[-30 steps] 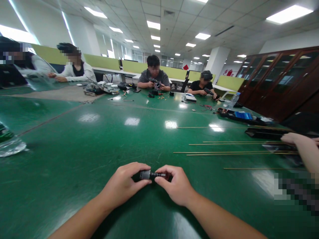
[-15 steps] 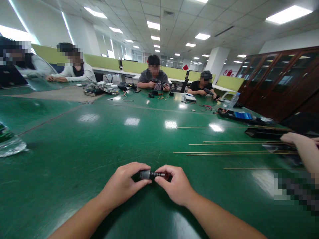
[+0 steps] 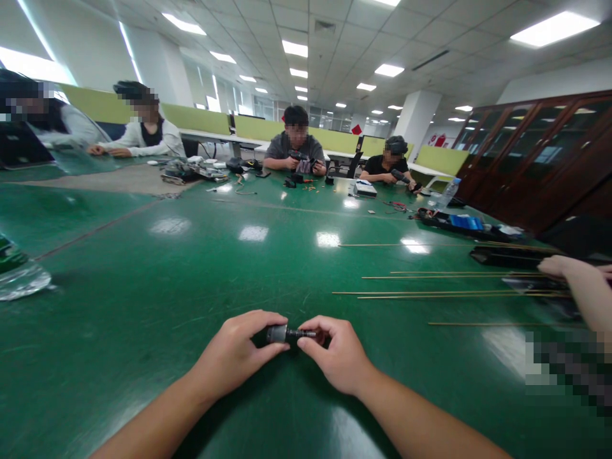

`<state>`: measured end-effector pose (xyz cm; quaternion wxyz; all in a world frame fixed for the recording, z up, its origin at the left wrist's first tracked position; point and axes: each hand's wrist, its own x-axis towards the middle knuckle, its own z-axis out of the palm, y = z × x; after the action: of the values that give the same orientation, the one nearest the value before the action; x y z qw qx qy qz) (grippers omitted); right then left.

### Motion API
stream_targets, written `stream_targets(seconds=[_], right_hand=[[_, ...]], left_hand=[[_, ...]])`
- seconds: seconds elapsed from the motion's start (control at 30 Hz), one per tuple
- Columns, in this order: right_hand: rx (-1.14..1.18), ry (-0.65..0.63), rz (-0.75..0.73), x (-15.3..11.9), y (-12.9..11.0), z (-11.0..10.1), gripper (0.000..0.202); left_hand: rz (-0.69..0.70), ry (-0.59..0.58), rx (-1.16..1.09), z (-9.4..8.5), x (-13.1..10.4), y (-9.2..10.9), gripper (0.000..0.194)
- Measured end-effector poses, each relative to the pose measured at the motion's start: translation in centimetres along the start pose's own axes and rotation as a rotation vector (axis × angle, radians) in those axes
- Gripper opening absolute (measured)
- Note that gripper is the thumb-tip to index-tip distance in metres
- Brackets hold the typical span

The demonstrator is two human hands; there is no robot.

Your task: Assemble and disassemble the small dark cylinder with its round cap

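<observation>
A small dark cylindrical part [image 3: 278,334] with a thin ribbed shaft [image 3: 301,333] lies level between my hands, low in the middle of the view. My left hand [image 3: 243,347] grips the thick cylinder at its left between thumb and fingers. The thumb and fingers of my right hand [image 3: 335,350] close round the shaft's right end, and the fingertips partly hide that end. Beneath both hands is the green tabletop [image 3: 215,255].
Long thin rods [image 3: 430,294] lie to the right, by a person's hand [image 3: 554,264]. A clear bottle [image 3: 21,277] stands at left. A black tray [image 3: 437,220] sits far right. People [image 3: 295,150] sit across the table amid tools and wires.
</observation>
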<state>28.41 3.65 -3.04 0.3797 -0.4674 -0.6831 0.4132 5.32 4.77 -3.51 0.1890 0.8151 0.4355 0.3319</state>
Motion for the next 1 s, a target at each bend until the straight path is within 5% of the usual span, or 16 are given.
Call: stream_targets(seconds=[1.0], right_hand=[[0.013, 0.024, 0.0, 0.05, 0.21, -0.03, 0.015]], left_hand=[[-0.002, 0.015, 0.019, -0.15, 0.02, 0.0, 0.03]])
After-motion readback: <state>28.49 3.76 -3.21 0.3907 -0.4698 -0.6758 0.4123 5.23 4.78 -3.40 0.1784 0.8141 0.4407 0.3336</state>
